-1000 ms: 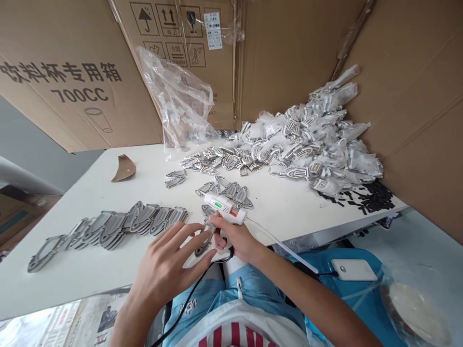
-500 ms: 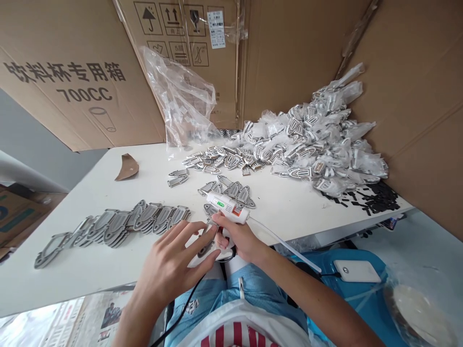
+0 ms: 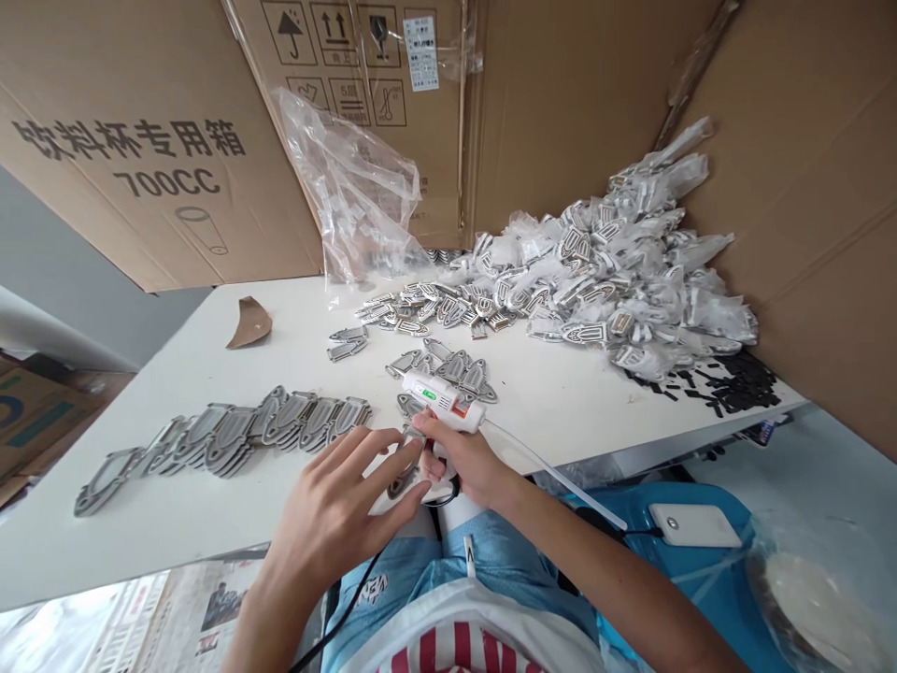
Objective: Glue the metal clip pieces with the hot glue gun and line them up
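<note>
Head view: seated at a white table, a person closes the right hand around the grip of a white glue gun, its nozzle pointing away to the left and a pale glue stick trailing from its rear. The left hand hangs loosely curved, fingers spread and thumb well apart from the forefinger, around a metal piece near the table's front edge; whether the fingertips touch it cannot be told. Just beyond the gun lies a small cluster of metal plates. Left of it, overlapping stacks form a row. Toward the back, a heap of plastic-wrapped pieces rests against cardboard, with black strips scattered at its right foot.
</note>
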`<state>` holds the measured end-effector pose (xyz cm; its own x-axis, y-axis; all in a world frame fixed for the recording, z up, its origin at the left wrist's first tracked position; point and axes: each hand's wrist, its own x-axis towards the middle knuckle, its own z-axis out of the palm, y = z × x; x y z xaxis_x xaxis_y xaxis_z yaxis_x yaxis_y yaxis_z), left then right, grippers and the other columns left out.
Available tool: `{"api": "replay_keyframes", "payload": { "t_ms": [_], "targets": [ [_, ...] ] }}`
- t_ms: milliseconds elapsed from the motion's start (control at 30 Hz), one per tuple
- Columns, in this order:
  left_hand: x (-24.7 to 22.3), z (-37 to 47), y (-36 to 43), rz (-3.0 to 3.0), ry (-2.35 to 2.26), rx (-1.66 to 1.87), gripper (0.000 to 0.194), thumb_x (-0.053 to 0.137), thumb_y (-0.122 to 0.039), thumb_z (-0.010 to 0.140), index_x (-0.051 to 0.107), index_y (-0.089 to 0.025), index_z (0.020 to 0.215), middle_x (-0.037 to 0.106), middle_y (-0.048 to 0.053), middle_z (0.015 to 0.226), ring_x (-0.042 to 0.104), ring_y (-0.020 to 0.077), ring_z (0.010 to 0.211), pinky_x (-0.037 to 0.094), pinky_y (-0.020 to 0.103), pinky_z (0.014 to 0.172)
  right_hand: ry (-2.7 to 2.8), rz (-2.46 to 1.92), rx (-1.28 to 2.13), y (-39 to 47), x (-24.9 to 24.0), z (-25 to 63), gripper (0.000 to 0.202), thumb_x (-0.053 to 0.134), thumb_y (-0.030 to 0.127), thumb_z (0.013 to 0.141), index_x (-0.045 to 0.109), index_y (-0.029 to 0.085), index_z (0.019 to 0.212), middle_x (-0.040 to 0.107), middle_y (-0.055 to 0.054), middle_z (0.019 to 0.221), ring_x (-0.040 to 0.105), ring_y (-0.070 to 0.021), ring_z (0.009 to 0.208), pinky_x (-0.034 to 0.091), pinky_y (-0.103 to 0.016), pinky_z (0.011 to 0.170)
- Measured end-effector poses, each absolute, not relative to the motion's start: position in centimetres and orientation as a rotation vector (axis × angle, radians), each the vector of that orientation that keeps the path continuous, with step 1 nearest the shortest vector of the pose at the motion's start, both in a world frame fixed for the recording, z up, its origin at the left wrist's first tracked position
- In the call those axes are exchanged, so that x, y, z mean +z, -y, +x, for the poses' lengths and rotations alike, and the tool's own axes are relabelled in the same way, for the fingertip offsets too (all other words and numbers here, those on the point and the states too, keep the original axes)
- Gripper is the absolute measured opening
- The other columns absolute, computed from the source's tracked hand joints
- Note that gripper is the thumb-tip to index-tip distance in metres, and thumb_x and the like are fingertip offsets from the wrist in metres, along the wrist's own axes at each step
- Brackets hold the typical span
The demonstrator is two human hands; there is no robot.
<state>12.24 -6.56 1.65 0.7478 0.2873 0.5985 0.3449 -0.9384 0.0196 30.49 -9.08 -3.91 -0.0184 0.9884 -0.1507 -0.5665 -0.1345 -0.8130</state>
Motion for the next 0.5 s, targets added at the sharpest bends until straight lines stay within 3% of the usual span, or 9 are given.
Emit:
{"api": "replay_keyframes", "payload": {
  "t_ms": [500],
  "targets": [
    [1.68,12.02,6.55,-2.831,0.504,-0.965,0.03,0.078,-0.021,0.092,0.071,-0.02,0.122,0.077,0.01,0.111,0.072,0.025,0.092,0.06,0.042,0.087,0.65,-0.843,1.523,9.1,-4.17,30.56,0.039,0.083,0.05,0.083,0.056,0.023,0.076,0.046,0.011,0.045,0.041,-0.0094,0.04,0.037,-0.023,0.045]
  ]
}}
